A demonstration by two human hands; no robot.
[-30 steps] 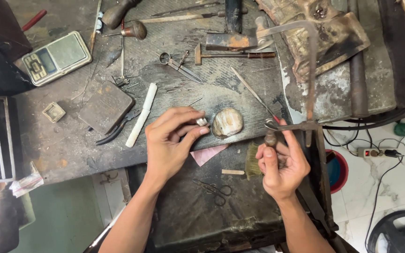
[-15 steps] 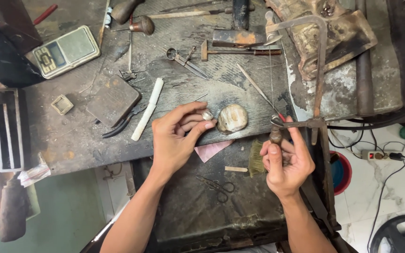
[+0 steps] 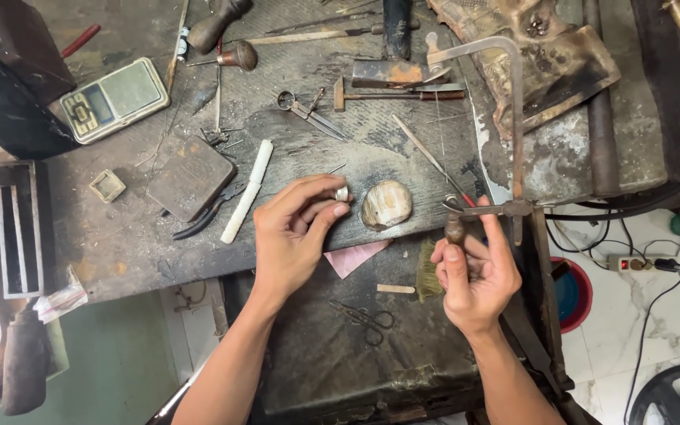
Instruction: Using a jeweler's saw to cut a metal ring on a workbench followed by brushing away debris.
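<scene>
Digital scale (image 3: 115, 99) far left on bench (image 3: 120, 252), dark pliers (image 3: 208, 214) and white rod (image 3: 247, 191) beside it, untouched. Your left hand (image 3: 297, 236) pinches small silver ring (image 3: 341, 193) between thumb and fingertips at bench edge, same pinch as half second ago, ring barely shifted. Pale shell-like lump (image 3: 386, 205) just right of ring, not touched. Your right hand (image 3: 474, 275) clamped on wooden handle of jeweller's saw (image 3: 505, 157), frame upright, blade near ring but apart. View slid slightly; hands hold steady, no cut contact visible.
</scene>
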